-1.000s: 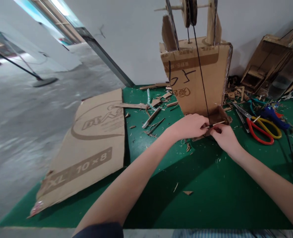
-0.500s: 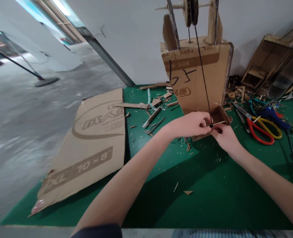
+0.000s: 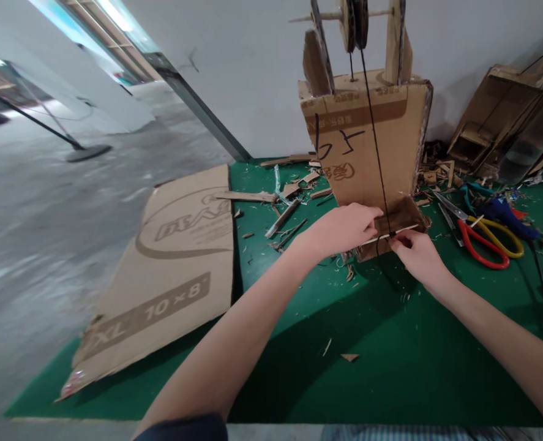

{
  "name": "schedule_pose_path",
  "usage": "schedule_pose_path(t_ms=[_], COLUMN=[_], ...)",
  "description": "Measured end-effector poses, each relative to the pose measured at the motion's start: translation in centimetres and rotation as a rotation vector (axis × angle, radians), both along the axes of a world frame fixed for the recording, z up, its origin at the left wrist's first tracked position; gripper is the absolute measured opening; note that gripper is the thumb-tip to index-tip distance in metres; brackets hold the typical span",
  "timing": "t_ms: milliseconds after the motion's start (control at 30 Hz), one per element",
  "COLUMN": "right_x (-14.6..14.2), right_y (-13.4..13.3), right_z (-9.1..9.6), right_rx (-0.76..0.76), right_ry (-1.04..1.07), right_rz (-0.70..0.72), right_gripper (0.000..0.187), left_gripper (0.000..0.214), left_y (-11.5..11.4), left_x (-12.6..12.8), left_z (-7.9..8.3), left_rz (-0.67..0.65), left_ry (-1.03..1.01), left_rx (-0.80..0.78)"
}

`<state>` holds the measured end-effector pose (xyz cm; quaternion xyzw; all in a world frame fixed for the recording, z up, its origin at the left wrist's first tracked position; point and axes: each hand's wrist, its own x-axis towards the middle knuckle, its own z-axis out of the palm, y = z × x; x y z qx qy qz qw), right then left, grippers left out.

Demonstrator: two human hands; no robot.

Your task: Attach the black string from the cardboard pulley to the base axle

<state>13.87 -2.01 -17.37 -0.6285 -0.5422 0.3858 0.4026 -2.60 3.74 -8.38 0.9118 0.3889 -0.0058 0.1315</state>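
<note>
A tall cardboard structure (image 3: 367,141) stands upright, with a black string (image 3: 374,122) running down from its cardboard pulley (image 3: 354,24). The string meets a thin wooden stick (image 3: 381,237) lying across the small open cardboard box (image 3: 409,211) at the base. My right hand (image 3: 418,254) pinches at the stick, thumb and forefinger close beside the dark knot. A loose loop of string hangs over the box's front. At the box's left side is my left hand (image 3: 344,226), fingers curled; whatever they grip is hidden.
Red-and-yellow-handled scissors (image 3: 486,239) and a blue tool (image 3: 505,214) with a cord lie to the right. A large cardboard sheet (image 3: 174,245) overhangs the green table's (image 3: 344,392) left edge. Cardboard scraps (image 3: 294,190) litter the back. Another cardboard structure (image 3: 496,116) leans at the far right.
My left hand has drawn back slightly left from the knot, uncovering the stick and the loose string loop. My right hand stays at the knot.
</note>
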Motion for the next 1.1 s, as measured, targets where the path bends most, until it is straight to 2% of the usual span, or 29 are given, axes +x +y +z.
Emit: schedule_pose_path(t_ms=[167, 400, 600, 900, 1100], right_x=[0.1, 0.1, 0.1, 0.2, 0.1], right_y=[0.0, 0.0, -0.2, -0.1, -0.1], right_z=[-0.1, -0.1, 0.2, -0.2, -0.2], right_rx=[-0.005, -0.005, -0.004, 0.020, 0.010], right_ry=[-0.002, 0.002, 0.001, 0.000, 0.003], right_rz=[0.012, 0.025, 0.027, 0.039, 0.044], right_gripper=[0.020, 0.020, 0.020, 0.020, 0.018], left_gripper=[0.031, 0.026, 0.026, 0.031, 0.024], left_y=[0.1, 0.6, 0.6, 0.5, 0.0], left_x=[0.4, 0.7, 1.0, 1.3, 1.7], left_z=[-0.8, -1.0, -1.7, -1.4, -1.3], left_rz=[-0.094, -0.189, -0.052, -0.044, 0.074], left_ry=[0.030, -0.091, -0.123, -0.161, -0.134], left_rx=[0.055, -0.091, -0.119, -0.148, -0.133])
